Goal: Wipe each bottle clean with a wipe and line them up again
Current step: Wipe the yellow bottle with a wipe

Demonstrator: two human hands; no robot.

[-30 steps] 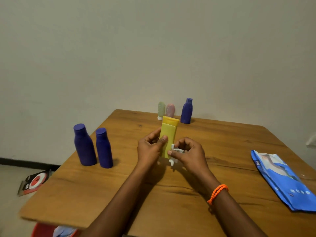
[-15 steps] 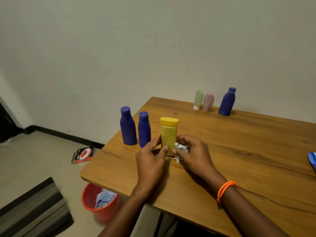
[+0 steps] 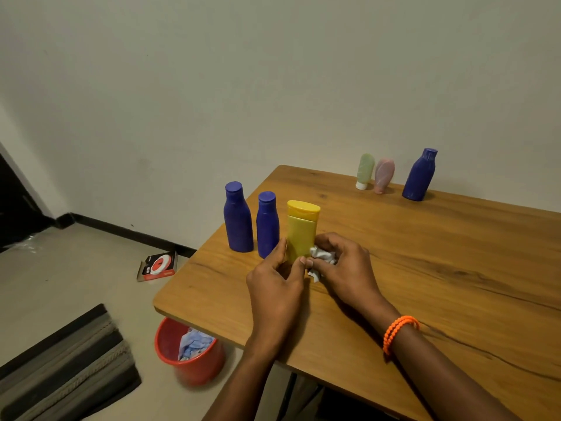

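Yellow bottle [image 3: 301,230] stands upright near the wooden table's [image 3: 440,268] left edge, where we grip its base with our left hand [image 3: 277,281], fingers curled round it. Our right hand [image 3: 343,268] pinches a crumpled white wipe [image 3: 323,256] against its lower side. Just left stand two blue bottles [image 3: 238,218].

Dim, even indoor light with a greenish-grey cast; its source is out of view. The wooden table [image 3: 425,268] carries a soft sheen. Faint, short shadows lie on it beside the yellow bottle [image 3: 301,230] and under the hands. Left of the table, a doorway is almost black. The red bin [image 3: 188,350] below the table's near corner is slightly motion-blurred. Wide-angle distortion bends the table's edges and tilts the far bottles.
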